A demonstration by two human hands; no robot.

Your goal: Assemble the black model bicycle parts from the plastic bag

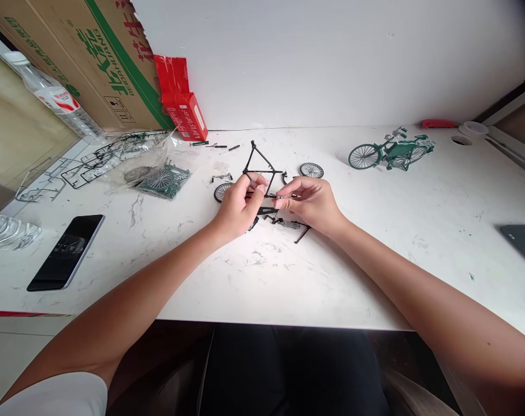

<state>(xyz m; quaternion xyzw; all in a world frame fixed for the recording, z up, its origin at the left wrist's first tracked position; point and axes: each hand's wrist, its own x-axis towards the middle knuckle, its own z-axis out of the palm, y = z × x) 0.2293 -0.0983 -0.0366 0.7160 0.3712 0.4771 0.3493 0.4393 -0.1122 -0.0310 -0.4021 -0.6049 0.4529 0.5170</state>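
Observation:
My left hand (pixel 240 205) is closed on a black model bicycle frame (pixel 259 162), tilted up above the table. My right hand (pixel 312 202) pinches a small silvery part (pixel 279 197) against the lower end of the frame; its exact shape is hidden by the fingertips. Beneath and around both hands lie loose black bicycle parts. These include a spoked wheel (pixel 311 170), a second wheel (pixel 221 192) partly behind my left hand, a handlebar (pixel 221 178), and a pedal crank piece (pixel 272 219).
An assembled green model bicycle (pixel 392 151) stands at the back right. To the left are bagged green parts (pixel 164 179), black sprues (pixel 101 159), a phone (pixel 66 252) and bottles (pixel 56 95). Small screwdrivers (pixel 230 149) lie by a red box (pixel 186 118); a cardboard box (pixel 93 58) leans behind.

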